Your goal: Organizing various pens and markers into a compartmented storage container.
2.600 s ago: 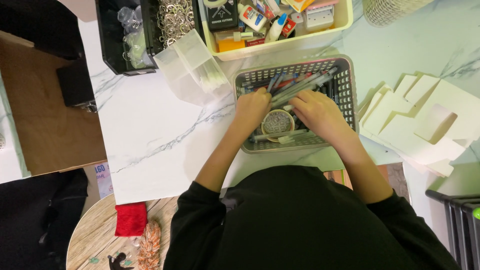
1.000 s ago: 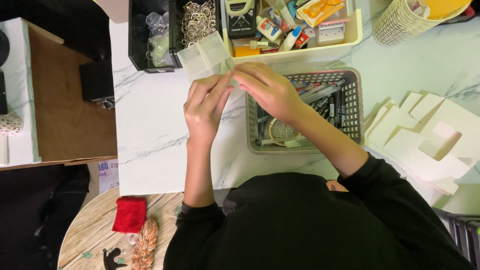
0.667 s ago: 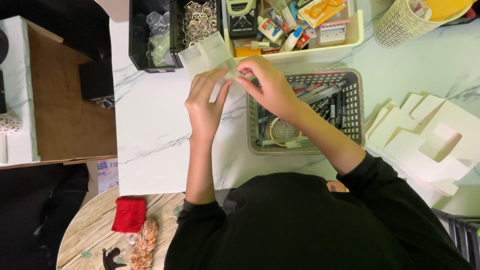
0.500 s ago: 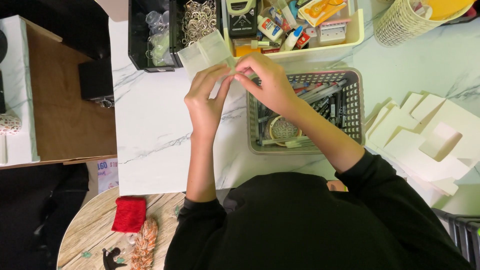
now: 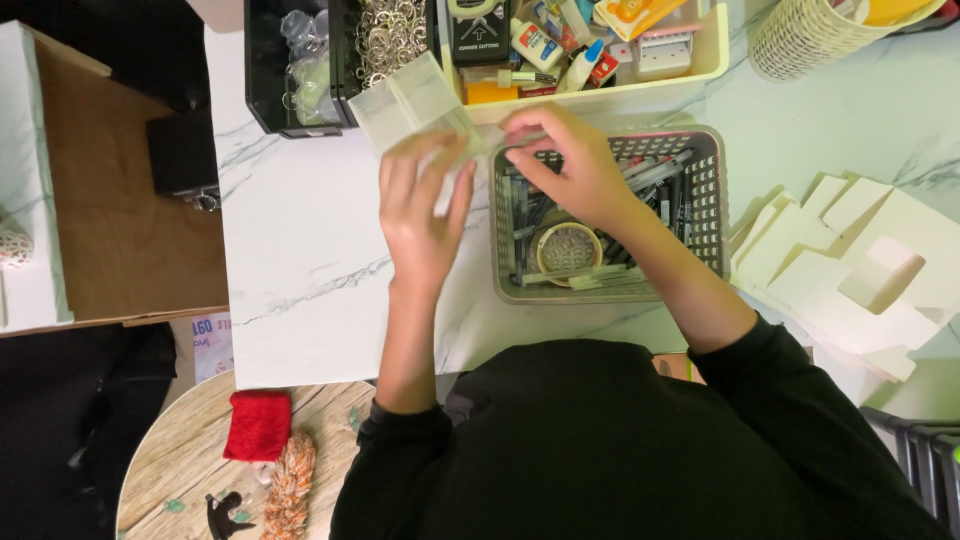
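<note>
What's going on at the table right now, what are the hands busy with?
A person in a black top sits at a white marble-patterned table. Both hands are raised just left of a grey plastic mesh basket full of pens and a tape roll. The left hand and the right hand meet over a small pale item that is too hidden to identify. A clear plastic box sits just behind the hands, and a stack of white card cut-outs lies on the right.

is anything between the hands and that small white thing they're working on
Nothing visible. The left hand and right hand both already touch the white piece, held above the table just left of the grey basket.
</note>
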